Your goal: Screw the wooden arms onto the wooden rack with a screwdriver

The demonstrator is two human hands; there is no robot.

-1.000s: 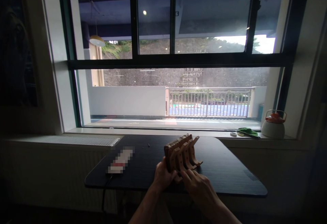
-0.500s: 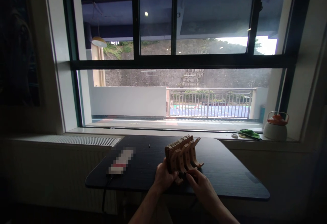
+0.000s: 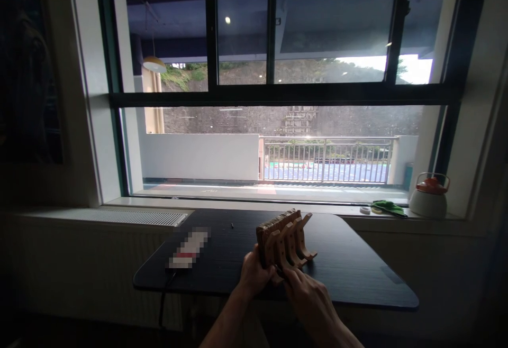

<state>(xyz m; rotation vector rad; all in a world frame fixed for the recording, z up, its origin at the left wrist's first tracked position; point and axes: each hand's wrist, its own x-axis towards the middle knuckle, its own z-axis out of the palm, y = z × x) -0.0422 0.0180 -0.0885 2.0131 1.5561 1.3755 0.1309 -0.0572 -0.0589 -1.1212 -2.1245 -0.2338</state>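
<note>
A wooden rack [image 3: 289,238] with several curved, hook-like prongs is tilted over the front part of the dark table [image 3: 222,271]. Its back has a rough, bark-like edge, and small dark holes dot the prongs. My left hand [image 3: 253,274] is closed around the rack's near left end. At the lower near prong, my right hand [image 3: 307,291] is closed with its fingers pinched on a small dark thing [image 3: 280,273]. Most of that thing is hidden by my fingers, so its kind cannot be made out.
A blurred-out, light-coloured flat object [image 3: 188,250] lies on the table's left, a dark cable [image 3: 162,305] hanging by it. A small dark piece [image 3: 232,225] lies farther back. A kettle-like pot [image 3: 428,200] and green cloth [image 3: 388,208] sit on the windowsill.
My right hand has turned and shifted slightly left, its knuckles now covering more of the small dark thing. My left hand and the rack have stayed nearly still.
</note>
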